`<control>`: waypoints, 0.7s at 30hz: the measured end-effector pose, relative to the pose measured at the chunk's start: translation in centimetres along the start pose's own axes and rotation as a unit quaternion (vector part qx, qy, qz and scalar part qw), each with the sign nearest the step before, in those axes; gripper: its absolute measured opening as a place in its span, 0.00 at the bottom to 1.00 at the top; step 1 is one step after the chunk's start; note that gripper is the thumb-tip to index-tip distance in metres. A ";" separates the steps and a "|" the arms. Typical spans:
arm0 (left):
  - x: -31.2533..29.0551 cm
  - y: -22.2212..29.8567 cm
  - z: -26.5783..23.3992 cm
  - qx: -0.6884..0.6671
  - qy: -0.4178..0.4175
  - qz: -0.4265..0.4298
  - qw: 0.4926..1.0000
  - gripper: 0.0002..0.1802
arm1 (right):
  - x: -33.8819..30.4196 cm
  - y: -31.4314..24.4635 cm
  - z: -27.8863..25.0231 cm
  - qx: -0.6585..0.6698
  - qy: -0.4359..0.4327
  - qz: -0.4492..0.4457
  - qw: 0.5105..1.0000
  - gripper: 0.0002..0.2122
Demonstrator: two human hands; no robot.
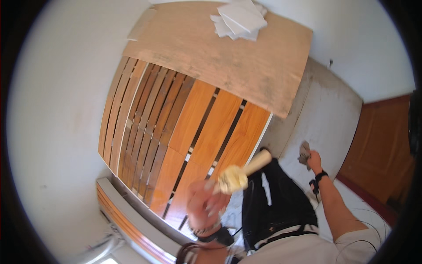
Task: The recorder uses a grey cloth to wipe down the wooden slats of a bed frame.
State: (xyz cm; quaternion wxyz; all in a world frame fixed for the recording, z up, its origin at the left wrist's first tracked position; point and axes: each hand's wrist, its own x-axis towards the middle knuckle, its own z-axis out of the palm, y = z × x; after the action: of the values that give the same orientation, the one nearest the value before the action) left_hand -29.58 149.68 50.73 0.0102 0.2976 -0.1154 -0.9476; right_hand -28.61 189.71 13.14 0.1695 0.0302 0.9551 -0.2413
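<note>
My left hand [206, 200], wearing a bracelet and a dark wristband, is raised over the wooden slats at the lower middle and smeared by motion. Its curled fingers close on one end of a pale yellow, lumpy object with a stubby wood-coloured cylinder [257, 162] sticking out to the upper right; its exact kind does not show. Off to the right, my right hand [314, 162] hangs low over the grey floor. A crumpled grey-brown cloth [304, 152] is pinched in its fingers.
A slatted wooden bed base [200, 127] has orange boards and darker strips. A large brown board [228, 57] covers its far part, with a stack of white flat pieces [241, 18] on top. White walls [57, 101] surround it. A reddish-brown wooden panel [378, 145] stands at right.
</note>
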 end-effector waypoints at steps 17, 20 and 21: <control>-22.5 3.0 8.4 0.335 -0.313 0.101 0.883 0.18 | -8.9 5.6 -4.7 0.022 0.038 0.101 0.994 0.13; -24.9 3.7 7.0 0.340 -0.299 0.074 0.888 0.19 | -8.7 2.2 -1.8 0.034 0.043 0.062 0.997 0.13; -26.0 3.9 6.5 0.328 -0.295 0.099 0.892 0.19 | -8.7 -0.6 -1.6 0.081 0.034 0.061 0.994 0.14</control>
State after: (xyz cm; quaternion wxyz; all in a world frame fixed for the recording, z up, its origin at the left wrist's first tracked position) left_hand -12.05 149.57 71.34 -0.0287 -0.0221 -0.4464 -0.8941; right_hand -20.99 190.17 17.64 0.1485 0.1101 0.9340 -0.3056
